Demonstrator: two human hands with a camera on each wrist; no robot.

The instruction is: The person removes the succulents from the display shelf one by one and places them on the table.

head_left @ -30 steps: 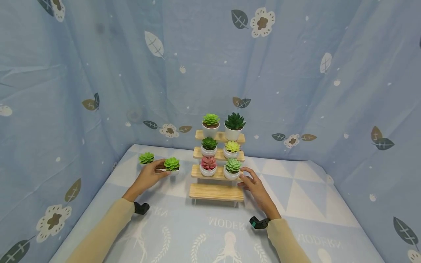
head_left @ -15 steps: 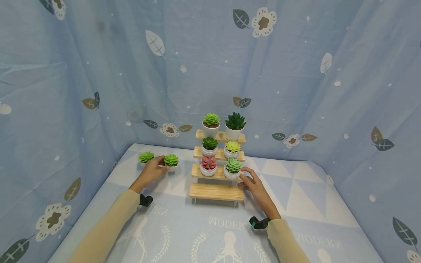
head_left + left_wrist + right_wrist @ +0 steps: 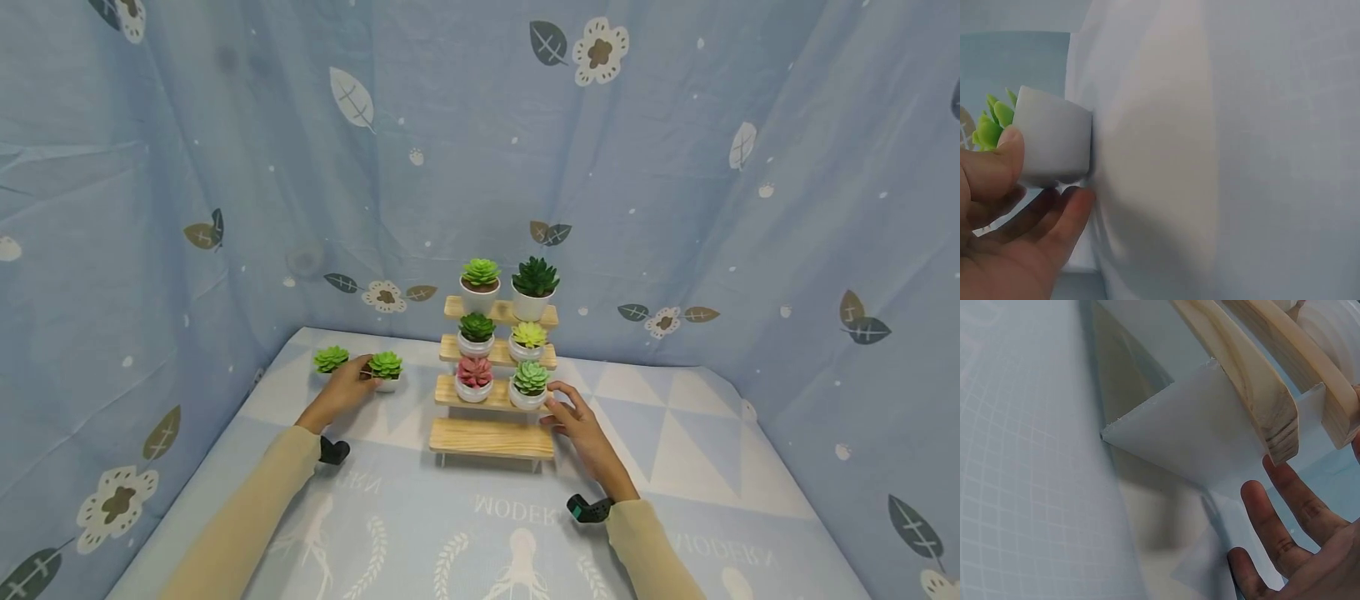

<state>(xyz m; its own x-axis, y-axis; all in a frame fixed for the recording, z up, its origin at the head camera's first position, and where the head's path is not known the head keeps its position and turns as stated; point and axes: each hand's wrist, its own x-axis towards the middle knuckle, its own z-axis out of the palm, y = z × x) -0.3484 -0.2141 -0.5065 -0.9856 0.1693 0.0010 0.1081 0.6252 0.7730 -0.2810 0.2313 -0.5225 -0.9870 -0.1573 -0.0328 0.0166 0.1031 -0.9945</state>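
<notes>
My left hand [image 3: 341,397] holds a bright green succulent in a white pot [image 3: 387,385], left of the stand. In the left wrist view the thumb [image 3: 1011,150] lies against the pot [image 3: 1054,134], whose base meets the cloth. A similar green succulent [image 3: 331,359] stands beyond that hand, its pot mostly hidden. My right hand [image 3: 581,429] is at the right side of a tiered wooden stand [image 3: 491,437]. In the right wrist view a fingertip touches a board's end [image 3: 1282,428], with the other fingers spread.
Three upper tiers carry potted succulents, among them a red one [image 3: 474,375], a pale green one [image 3: 530,379] and a dark green one [image 3: 535,279]. The lowest board is bare. Patterned cloth [image 3: 420,517] covers the table; a blue curtain [image 3: 450,167] encloses it.
My left hand has shifted slightly left and away from me with the potted succulent, which now sits on the cloth. The right hand keeps its place by the stand.
</notes>
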